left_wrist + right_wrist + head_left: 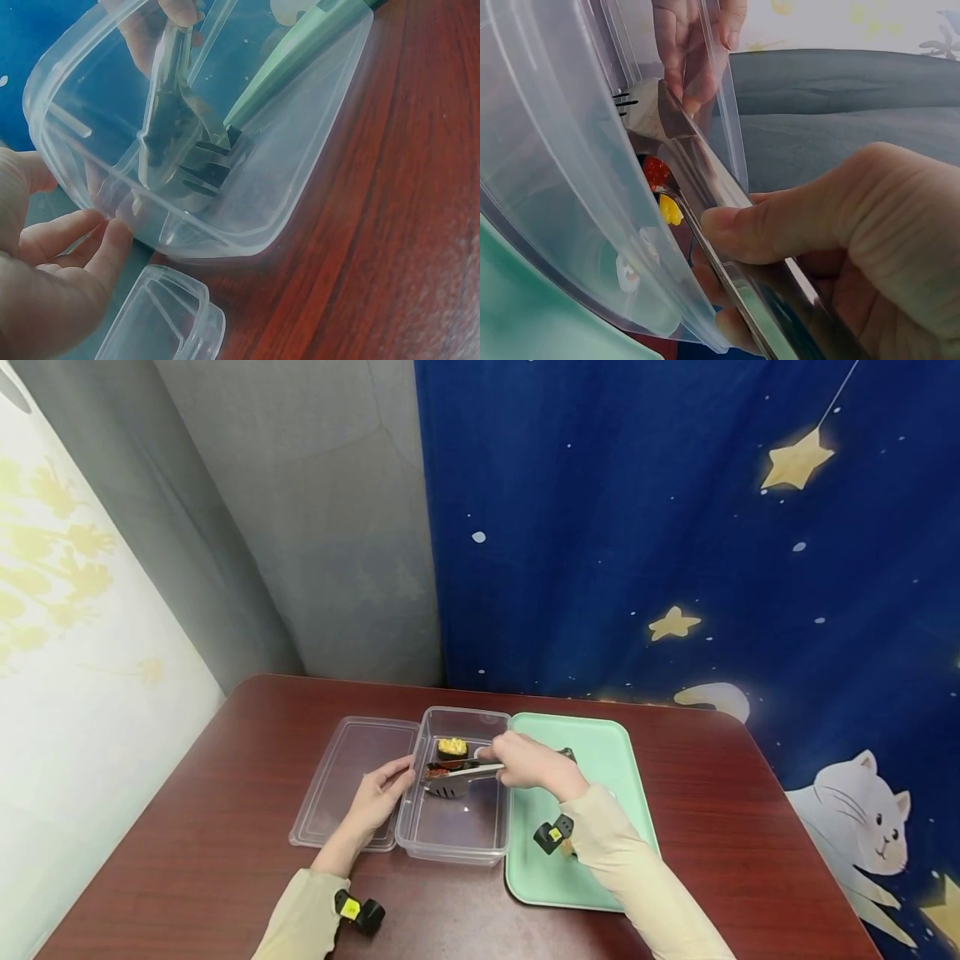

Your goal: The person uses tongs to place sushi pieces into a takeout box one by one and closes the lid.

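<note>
My right hand (pixel 534 763) grips metal tongs (pixel 720 202) with slotted heads, which reach down into a clear plastic container (pixel 457 850). At the tong heads is a red-topped sushi piece (pixel 437 772); whether the tongs squeeze it cannot be told. Beside it in the container sits a yellow-topped gunkan sushi (pixel 452 747). A white piece (pixel 627 271) lies farther right inside, partly hidden by the right hand in the head view. My left hand (pixel 378 797) touches the container's left wall with its fingertips from outside, its thumb near the rim.
A clear lid (pixel 341 793) lies flat on the table left of the container. To the right stands a mint-green tray (pixel 600 743), carrying a small yellowish item (pixel 567 848) mostly hidden by the right wrist. The brown table (pixel 225 827) ends at curtains behind.
</note>
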`<state>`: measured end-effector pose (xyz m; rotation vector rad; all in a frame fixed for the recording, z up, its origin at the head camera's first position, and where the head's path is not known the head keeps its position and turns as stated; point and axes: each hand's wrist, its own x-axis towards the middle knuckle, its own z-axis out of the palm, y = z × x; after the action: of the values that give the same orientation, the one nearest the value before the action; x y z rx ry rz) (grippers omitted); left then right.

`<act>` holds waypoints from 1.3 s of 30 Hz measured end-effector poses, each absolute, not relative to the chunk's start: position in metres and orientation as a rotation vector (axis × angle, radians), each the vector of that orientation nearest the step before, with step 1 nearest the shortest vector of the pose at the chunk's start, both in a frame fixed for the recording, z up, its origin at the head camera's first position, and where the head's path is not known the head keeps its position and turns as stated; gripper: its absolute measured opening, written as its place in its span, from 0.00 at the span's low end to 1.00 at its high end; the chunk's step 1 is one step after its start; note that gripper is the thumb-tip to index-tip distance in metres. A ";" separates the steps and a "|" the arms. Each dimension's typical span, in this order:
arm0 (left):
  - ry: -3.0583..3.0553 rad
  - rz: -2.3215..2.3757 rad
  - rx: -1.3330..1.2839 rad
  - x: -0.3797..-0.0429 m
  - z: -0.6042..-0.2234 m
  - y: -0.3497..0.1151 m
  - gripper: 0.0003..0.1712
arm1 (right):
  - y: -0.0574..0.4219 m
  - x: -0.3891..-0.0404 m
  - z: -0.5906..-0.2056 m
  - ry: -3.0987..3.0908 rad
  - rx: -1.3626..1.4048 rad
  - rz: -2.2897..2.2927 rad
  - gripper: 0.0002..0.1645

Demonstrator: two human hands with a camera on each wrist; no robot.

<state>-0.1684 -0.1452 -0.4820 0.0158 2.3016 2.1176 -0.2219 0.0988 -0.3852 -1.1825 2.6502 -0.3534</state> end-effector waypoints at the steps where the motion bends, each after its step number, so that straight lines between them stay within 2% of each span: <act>1: 2.302 2.118 0.019 -0.168 -0.482 -0.145 0.22 | 0.100 -0.222 -0.384 2.642 -1.184 -0.364 0.26; 19: 2.288 2.107 0.006 -0.168 -0.480 -0.145 0.23 | 0.155 -0.207 -0.373 2.787 -1.286 -0.693 0.26; 39: 2.306 2.095 0.008 -0.167 -0.480 -0.146 0.23 | 0.238 -0.185 -0.373 2.951 -1.045 -0.837 0.30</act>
<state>-0.1674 -0.1456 -0.4805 0.0083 2.3058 2.0951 -0.1847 0.2384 -0.3734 -1.0448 2.9515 -0.8368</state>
